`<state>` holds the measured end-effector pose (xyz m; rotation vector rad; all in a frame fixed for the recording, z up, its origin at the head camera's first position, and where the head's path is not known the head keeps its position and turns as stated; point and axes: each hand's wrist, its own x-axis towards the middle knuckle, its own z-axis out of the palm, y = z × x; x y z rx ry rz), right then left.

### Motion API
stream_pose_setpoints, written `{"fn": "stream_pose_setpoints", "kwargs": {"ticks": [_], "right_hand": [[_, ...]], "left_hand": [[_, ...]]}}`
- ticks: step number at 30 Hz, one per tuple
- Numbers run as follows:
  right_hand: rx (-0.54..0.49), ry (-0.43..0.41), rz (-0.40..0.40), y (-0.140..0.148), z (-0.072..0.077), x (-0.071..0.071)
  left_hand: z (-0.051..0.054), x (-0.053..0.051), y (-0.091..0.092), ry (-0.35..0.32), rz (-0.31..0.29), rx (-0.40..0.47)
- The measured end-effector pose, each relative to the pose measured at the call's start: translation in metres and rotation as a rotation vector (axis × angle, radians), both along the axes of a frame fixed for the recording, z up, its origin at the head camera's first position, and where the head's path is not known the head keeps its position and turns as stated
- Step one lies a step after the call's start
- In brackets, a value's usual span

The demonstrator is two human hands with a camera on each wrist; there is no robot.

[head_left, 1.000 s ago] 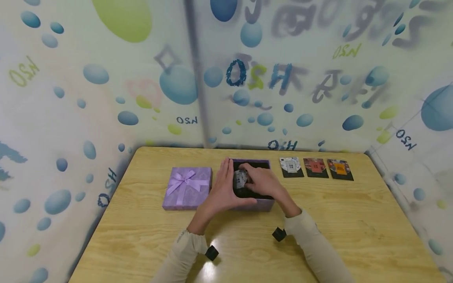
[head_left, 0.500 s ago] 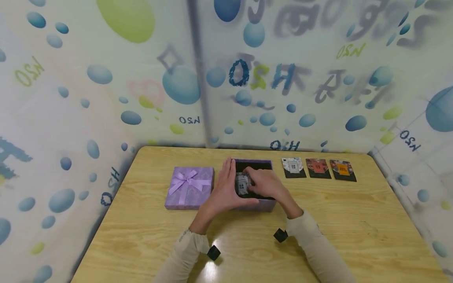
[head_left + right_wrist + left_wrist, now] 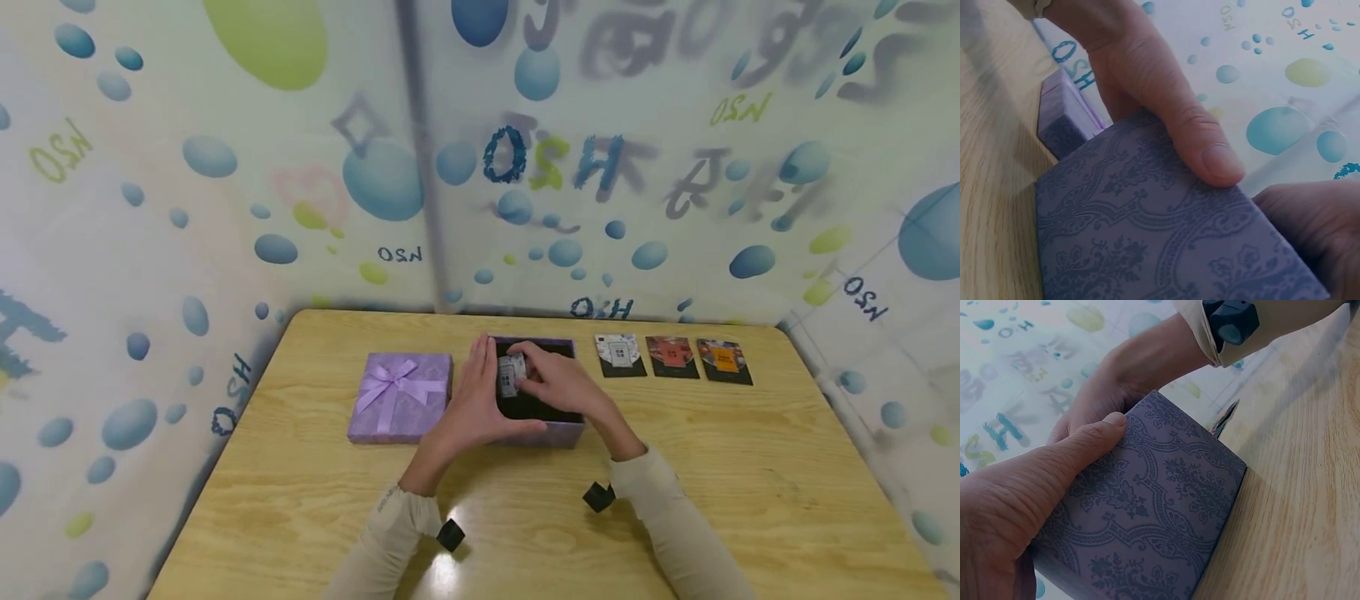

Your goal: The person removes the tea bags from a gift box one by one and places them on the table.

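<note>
A purple patterned gift box (image 3: 558,435) stands without its lid, its inside dark. My left hand (image 3: 476,408) lies along the box's left wall with straight fingers, and its thumb (image 3: 1094,444) rests against the front wall near the rim. Reaching into the box, my right hand (image 3: 558,382) pinches a small grey-and-white packet (image 3: 510,379) by its right side, near the left inner wall. The box hides most of the right hand in both wrist views, and the packet shows only in the head view.
The purple lid (image 3: 401,408) with a ribbon bow lies left of the box. To the right, in a row, are a white packet (image 3: 620,354), a red packet (image 3: 672,356) and an orange packet (image 3: 723,359). A printed wall (image 3: 480,233) borders the wooden table (image 3: 525,517).
The packet has shifted about inside the box: it first went slightly toward me, then back up, and now leans to the right. My right fingers moved with it. My left hand stays on the box.
</note>
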<state>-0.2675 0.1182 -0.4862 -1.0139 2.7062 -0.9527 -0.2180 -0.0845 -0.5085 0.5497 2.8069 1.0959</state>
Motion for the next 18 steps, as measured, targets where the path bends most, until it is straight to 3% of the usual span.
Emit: {"fn": "stream_pose_setpoints", "kwargs": {"ticks": [11,18], "right_hand": [[-0.226,-0.173,0.082,0.002,0.007,-0.005],[-0.340,-0.351,0.052,0.000,0.008,0.009]], "left_hand": [[0.003,-0.002,0.000,-0.016,0.021,0.024],[0.000,0.000,0.001,0.002,0.009,-0.022]]}}
